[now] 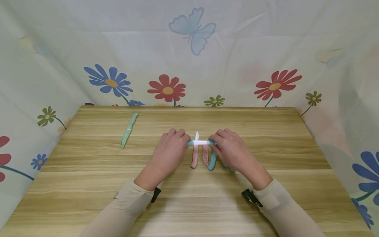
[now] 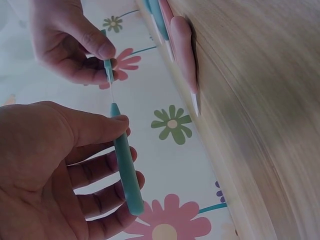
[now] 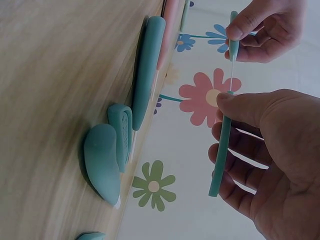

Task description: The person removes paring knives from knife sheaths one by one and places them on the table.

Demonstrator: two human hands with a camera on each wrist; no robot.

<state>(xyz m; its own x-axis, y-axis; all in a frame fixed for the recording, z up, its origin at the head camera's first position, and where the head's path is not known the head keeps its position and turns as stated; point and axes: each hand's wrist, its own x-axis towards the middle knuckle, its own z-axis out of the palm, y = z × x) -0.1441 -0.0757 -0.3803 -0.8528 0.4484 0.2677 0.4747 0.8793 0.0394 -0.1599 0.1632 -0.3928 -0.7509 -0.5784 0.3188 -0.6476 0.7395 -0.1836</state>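
Teal knife was up off the counter, level between the two hands, white blade showing in the gap. The left hand had its grip clamped on the handle, and the right hand had its grip pinched on a teal sheath in line with the blade; couldn't tell if the tip was just inside or only at the mouth. Main worry imo was the right fingers: any crooked push or sudden slip could've run the edge past that thin sheath and into them. Twisting looked risky too, since the blade seemed like brittle ceramic, and the smooth plasticky handle could've turned under a light pinch. Also, a pink knife lay right below with its white blade bare, so a careless dip of the hands might've caught it. Shapes-wise, the handles were rounded and satiny, the held sheath flat and strip-like with a squared end. Beside the pink knife was a pink sheath with lettering on it, then another teal handle, slightly curved, on the streaky wood-grain top
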